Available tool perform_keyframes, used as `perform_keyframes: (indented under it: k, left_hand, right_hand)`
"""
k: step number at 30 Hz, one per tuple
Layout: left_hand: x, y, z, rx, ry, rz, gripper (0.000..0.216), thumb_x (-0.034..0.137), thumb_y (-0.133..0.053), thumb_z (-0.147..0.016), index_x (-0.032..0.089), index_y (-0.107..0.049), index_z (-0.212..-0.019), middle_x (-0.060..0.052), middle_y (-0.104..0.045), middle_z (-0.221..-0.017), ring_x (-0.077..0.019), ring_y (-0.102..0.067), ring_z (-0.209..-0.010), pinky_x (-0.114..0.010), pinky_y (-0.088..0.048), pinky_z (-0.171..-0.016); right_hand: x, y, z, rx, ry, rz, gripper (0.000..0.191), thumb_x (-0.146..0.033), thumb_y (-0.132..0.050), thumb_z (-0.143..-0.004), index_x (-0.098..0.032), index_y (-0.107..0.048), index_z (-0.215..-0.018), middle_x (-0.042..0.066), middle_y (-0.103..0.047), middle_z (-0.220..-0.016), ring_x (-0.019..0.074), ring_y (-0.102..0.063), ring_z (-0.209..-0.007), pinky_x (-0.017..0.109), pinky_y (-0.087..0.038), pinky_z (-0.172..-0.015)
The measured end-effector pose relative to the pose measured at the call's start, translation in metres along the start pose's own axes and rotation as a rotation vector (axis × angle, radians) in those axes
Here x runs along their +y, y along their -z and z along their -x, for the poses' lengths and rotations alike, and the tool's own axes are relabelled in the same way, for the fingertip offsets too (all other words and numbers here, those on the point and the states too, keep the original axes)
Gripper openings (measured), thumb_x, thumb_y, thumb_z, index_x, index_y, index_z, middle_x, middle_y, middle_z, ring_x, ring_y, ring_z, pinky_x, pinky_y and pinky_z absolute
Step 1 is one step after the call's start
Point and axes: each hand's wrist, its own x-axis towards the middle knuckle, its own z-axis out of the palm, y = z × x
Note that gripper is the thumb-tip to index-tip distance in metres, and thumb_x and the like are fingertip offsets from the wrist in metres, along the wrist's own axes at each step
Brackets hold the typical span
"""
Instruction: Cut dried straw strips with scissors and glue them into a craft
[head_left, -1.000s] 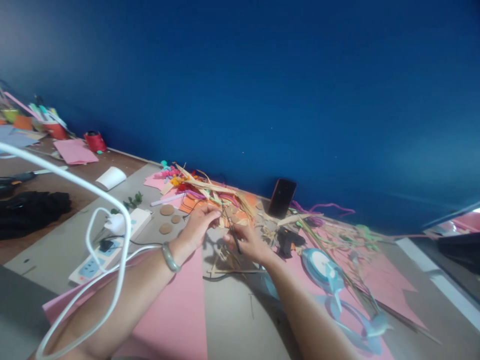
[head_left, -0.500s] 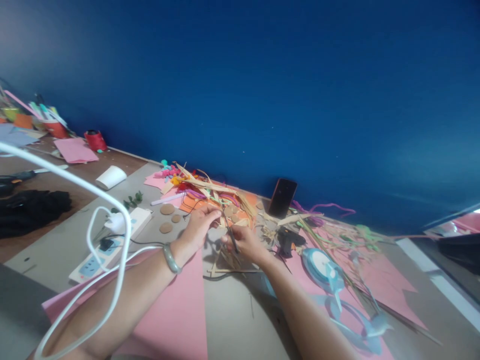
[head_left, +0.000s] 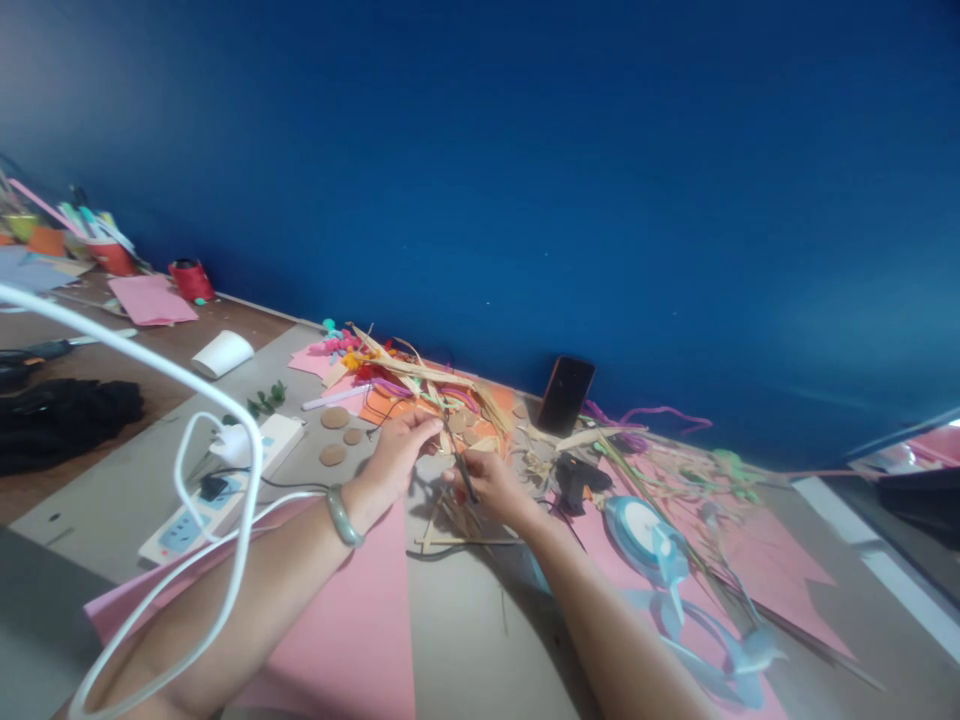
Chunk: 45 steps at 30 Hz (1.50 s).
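Close together over the craft scraps, both of my hands work at the middle of the table. My right hand [head_left: 493, 487] is closed around a dark, slender stick-like thing [head_left: 464, 473], which slants up toward the other hand. The fingers of my left hand [head_left: 403, 447] are pinched beside its upper end; what they hold is too small to make out. Beneath the hands lie thin straw-coloured sticks [head_left: 469, 542] and orange paper [head_left: 499, 440]. Round tan discs [head_left: 335, 418] rest left of my left hand. A black glue gun [head_left: 577, 482] lies right of my right hand.
A dark phone [head_left: 565, 396] leans against the blue wall [head_left: 480, 180]. Light-blue ribbon [head_left: 637, 525] sits at right on pink paper. A white power strip [head_left: 279, 446] stands at left, and a white cable [head_left: 251, 470] loops across my left forearm.
Almost nothing differs. Both hands keep their place, with only a very slight shift of the fingers and the dark slender thing.
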Motion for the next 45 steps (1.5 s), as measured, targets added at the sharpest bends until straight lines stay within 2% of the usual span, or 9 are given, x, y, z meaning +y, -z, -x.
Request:
perform_keyframes:
  k: [12, 18, 22, 26, 28, 33, 38, 41, 45]
  left_hand:
    - [0.0, 0.001, -0.001, -0.013, 0.0, 0.007, 0.016, 0.027, -0.072, -0.067, 0.016, -0.06, -0.066, 0.003, -0.055, -0.057, -0.0096, -0.049, -0.053, -0.024, -0.038, -0.056]
    - [0.001, 0.002, -0.003, -0.048, 0.068, -0.03, 0.023, 0.031, -0.073, -0.067, 0.015, -0.057, -0.067, 0.002, -0.058, -0.057, -0.0087, -0.052, -0.052, -0.021, -0.039, -0.052]
    - [-0.004, 0.003, -0.002, -0.156, 0.148, -0.146, 0.023, 0.032, -0.074, -0.068, 0.015, -0.059, -0.072, 0.0, -0.063, -0.062, -0.0097, -0.056, -0.052, -0.02, -0.039, -0.049]
    - [-0.01, 0.003, 0.002, -0.3, 0.108, -0.231, 0.021, 0.033, -0.073, -0.07, 0.015, -0.063, -0.074, -0.002, -0.066, -0.066, -0.0102, -0.057, -0.053, -0.022, -0.042, -0.051]
    - [-0.012, 0.004, 0.002, -0.328, 0.089, -0.253, 0.022, 0.034, -0.073, -0.071, 0.015, -0.064, -0.075, -0.002, -0.066, -0.067, -0.0103, -0.057, -0.053, -0.022, -0.042, -0.052]
    - [-0.012, 0.009, -0.002, -0.301, 0.039, -0.3, 0.023, 0.034, -0.073, -0.073, 0.014, -0.063, -0.08, -0.002, -0.065, -0.066, -0.0097, -0.055, -0.051, -0.023, -0.043, -0.051]
    - [-0.002, 0.008, -0.003, -0.193, -0.002, -0.267, 0.026, 0.034, -0.076, -0.071, 0.014, -0.063, -0.083, -0.001, -0.063, -0.066, -0.0097, -0.057, -0.053, -0.023, -0.044, -0.052]
    - [0.002, 0.004, -0.001, -0.16, 0.015, -0.137, 0.035, 0.032, -0.08, -0.066, 0.015, -0.061, -0.09, 0.0, -0.064, -0.067, -0.0109, -0.059, -0.058, -0.022, -0.045, -0.056]
    - [-0.005, 0.003, 0.0, -0.229, 0.089, -0.054, 0.045, 0.024, -0.085, -0.057, 0.014, -0.064, -0.095, -0.003, -0.069, -0.076, -0.0123, -0.062, -0.067, -0.022, -0.044, -0.059]
  right_hand:
    - [0.0, 0.001, -0.001, 0.013, -0.002, 0.049, 0.047, -0.055, -0.068, -0.074, -0.017, -0.054, -0.052, -0.002, -0.053, -0.047, 0.0102, -0.043, -0.049, 0.023, -0.033, -0.052]
    - [0.002, 0.009, -0.002, 0.141, 0.02, 0.023, 0.045, -0.053, -0.069, -0.075, -0.016, -0.055, -0.054, -0.002, -0.053, -0.049, 0.0104, -0.044, -0.05, 0.024, -0.032, -0.052]
    - [-0.009, 0.012, 0.002, 0.255, 0.041, -0.067, 0.041, -0.053, -0.071, -0.073, -0.017, -0.058, -0.06, -0.001, -0.056, -0.055, 0.0104, -0.044, -0.052, 0.023, -0.033, -0.052]
    - [-0.018, 0.013, 0.004, 0.272, 0.041, -0.117, 0.039, -0.053, -0.07, -0.073, -0.016, -0.06, -0.062, -0.001, -0.056, -0.057, 0.0106, -0.044, -0.053, 0.024, -0.035, -0.053]
    - [-0.018, 0.013, 0.004, 0.271, 0.036, -0.124, 0.038, -0.051, -0.071, -0.072, -0.017, -0.06, -0.062, -0.001, -0.056, -0.057, 0.0108, -0.045, -0.053, 0.024, -0.036, -0.053]
    - [-0.013, 0.014, 0.003, 0.274, 0.035, -0.091, 0.036, -0.048, -0.072, -0.071, -0.017, -0.058, -0.058, -0.002, -0.054, -0.055, 0.0104, -0.044, -0.054, 0.024, -0.037, -0.054]
    - [-0.013, 0.012, 0.003, 0.25, 0.03, -0.116, 0.029, -0.041, -0.07, -0.07, -0.017, -0.058, -0.06, -0.002, -0.056, -0.055, 0.011, -0.046, -0.054, 0.024, -0.036, -0.054]
    - [-0.016, 0.009, 0.004, 0.343, 0.045, -0.123, 0.028, -0.04, -0.068, -0.071, -0.017, -0.056, -0.06, -0.002, -0.055, -0.054, 0.0104, -0.044, -0.053, 0.024, -0.036, -0.053]
    - [-0.019, 0.005, 0.006, 0.438, 0.095, -0.138, 0.028, -0.04, -0.066, -0.073, -0.018, -0.055, -0.06, -0.002, -0.053, -0.054, 0.0109, -0.043, -0.053, 0.023, -0.036, -0.053]
